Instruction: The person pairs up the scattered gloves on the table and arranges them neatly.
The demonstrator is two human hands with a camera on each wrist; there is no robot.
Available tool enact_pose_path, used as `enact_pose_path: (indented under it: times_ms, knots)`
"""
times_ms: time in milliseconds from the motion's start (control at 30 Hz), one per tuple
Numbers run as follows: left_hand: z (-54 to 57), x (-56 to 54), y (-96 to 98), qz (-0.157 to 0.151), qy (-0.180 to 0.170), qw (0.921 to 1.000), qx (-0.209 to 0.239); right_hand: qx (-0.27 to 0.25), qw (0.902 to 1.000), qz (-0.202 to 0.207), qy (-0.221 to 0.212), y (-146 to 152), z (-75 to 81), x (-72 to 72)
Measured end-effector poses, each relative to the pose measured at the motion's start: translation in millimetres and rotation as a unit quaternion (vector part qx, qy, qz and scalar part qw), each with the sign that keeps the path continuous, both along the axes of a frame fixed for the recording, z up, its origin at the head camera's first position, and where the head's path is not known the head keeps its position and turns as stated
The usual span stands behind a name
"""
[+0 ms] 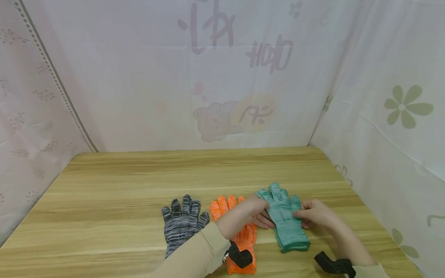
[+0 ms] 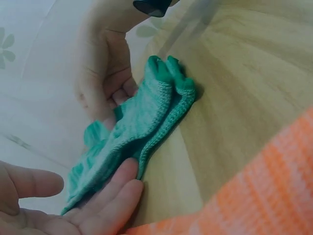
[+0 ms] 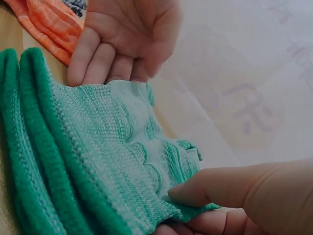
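A pair of green knitted gloves [image 1: 286, 226] lies stacked toward the right of the table, cuffs toward me. My right hand [image 1: 315, 214] pinches their right edge, thumb on top and fingers underneath, as the right wrist view shows. At the opposite edge is my left hand [image 1: 259, 213]. In the left wrist view its fingers [image 2: 115, 200] are nearly straight against the side of the green gloves, with the thumb held apart. Orange knitted gloves [image 1: 246, 247] lie just left of the green ones, partly hidden under my left forearm.
A black-and-grey knitted glove [image 1: 182, 226] lies further left, its cuff covered by my sleeve. The wooden table [image 1: 104, 193] meets printed curtains [image 1: 139, 96] at the back and sides. Black wrist devices [image 1: 240, 256] sit at both wrists.
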State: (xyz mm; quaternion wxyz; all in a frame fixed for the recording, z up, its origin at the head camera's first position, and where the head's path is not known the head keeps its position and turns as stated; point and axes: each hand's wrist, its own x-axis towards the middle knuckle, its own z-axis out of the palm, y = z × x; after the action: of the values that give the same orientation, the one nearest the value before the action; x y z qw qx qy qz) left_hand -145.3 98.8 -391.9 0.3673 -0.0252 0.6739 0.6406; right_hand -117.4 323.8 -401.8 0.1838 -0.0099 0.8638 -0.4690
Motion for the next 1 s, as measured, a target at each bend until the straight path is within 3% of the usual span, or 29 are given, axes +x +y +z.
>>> enact_pose_path:
  times_ms: [200,300,367,467,533,733,867,1000]
  knots:
    - [8.4,-1.9,-3.6,-0.013,0.034,0.9986,-0.038,0.026,0.9996,0.002,0.012,-0.8,0.7,3.2]
    - [12.7,-2.6,-6.6,-0.014,0.088,0.9933,-0.073,0.035,0.9992,0.005,0.019,-1.4,1.1,3.8]
    - [15.9,-2.5,-9.2,-0.025,0.151,0.9814,-0.116,0.039,0.999,0.007,0.02,-1.8,1.2,4.2]
    - [20.7,-1.4,-13.2,-0.045,0.246,0.9533,-0.169,0.044,0.9988,0.007,0.02,-1.9,1.4,4.6]
    - [23.9,-1.4,-14.9,-0.054,0.29,0.9375,-0.184,0.047,0.9987,0.006,0.02,-1.8,1.7,4.9]
    - [30.1,-7.5,-18.3,-0.051,0.337,0.916,-0.212,0.054,0.9982,0.001,0.025,-2.8,2.7,5.1]
    - [22.4,-17.4,-20.2,-0.081,0.359,0.8989,-0.237,0.054,0.9981,0.007,0.029,-3.1,3.8,5.5]
    - [12.6,-25.0,-22.4,-0.117,0.373,0.8882,-0.241,0.037,0.9987,0.017,0.03,-2.9,4.9,5.6]
